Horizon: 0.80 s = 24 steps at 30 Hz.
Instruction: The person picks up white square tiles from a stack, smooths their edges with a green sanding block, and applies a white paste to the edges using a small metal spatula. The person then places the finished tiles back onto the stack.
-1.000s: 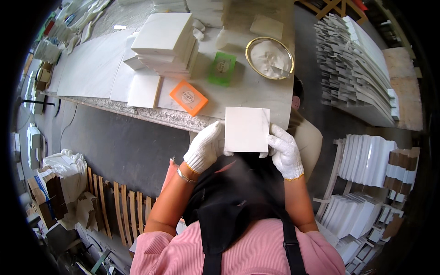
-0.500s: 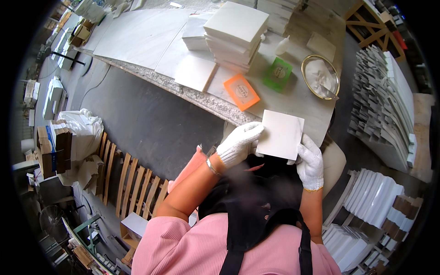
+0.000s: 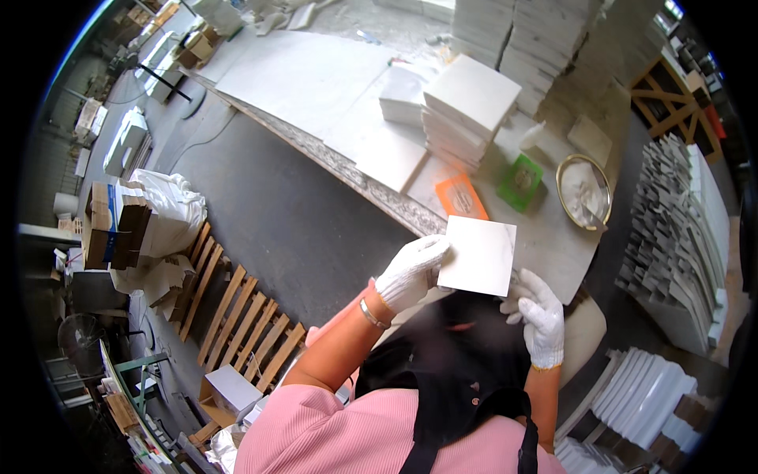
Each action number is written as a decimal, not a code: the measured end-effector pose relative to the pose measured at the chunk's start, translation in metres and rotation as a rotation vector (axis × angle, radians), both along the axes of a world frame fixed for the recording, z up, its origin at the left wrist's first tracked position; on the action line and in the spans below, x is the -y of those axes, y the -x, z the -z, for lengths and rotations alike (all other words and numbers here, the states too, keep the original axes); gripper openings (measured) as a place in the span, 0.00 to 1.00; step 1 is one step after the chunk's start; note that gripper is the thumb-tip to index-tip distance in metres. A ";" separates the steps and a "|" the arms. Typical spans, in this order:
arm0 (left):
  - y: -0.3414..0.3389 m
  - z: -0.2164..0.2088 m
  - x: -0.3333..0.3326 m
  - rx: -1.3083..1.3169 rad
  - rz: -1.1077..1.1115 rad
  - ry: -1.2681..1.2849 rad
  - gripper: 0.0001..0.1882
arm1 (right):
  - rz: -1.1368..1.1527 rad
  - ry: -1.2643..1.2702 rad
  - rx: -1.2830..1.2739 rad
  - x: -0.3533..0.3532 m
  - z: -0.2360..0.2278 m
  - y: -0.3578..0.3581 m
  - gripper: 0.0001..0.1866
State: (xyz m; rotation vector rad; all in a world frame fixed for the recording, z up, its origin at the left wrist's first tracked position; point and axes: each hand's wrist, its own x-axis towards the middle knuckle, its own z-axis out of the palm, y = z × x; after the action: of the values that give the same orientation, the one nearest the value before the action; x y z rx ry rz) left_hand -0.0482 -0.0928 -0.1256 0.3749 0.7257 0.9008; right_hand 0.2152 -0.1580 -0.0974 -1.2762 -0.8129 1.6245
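Observation:
My left hand, in a white knit glove, grips a square white stone tile by its left edge. The tile faces up, held in front of my body just off the table's near edge. At its lower right corner is my gloved right hand, fingers apart and slightly curled, seemingly free of the tile. Beyond the tile, on the table, lie an orange rectangular block and a green one, each with a round label. To their right sits a gold-rimmed bowl of white paste or powder with a flat blade in it.
A stack of white tiles stands on the stone-slab table, a single tile in front of it. A white bottle is nearby. Wooden pallets lie at left. Stacked stone pieces stand at right.
My right hand has come away from the tile's right edge, its fingers spreading. My left hand keeps holding the tile. The view has shifted, so the table appears farther right and lower.

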 end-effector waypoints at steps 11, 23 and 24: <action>0.087 -0.003 -0.065 -0.278 -0.566 -0.071 0.14 | 0.104 0.048 -0.013 0.005 0.026 -0.012 0.26; 0.075 0.033 -0.091 -0.545 -0.443 -0.067 0.13 | 0.147 0.090 -0.001 0.007 0.037 -0.021 0.27; 0.081 0.029 -0.090 -0.665 -0.354 -0.053 0.14 | 0.143 0.092 -0.018 0.006 0.039 -0.022 0.26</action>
State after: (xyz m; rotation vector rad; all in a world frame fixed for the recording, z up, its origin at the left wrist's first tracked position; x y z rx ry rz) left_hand -0.1290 -0.0025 -0.1543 0.6165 1.4120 1.1406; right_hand 0.2373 -0.1643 -0.1362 -1.3512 -0.6276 1.5717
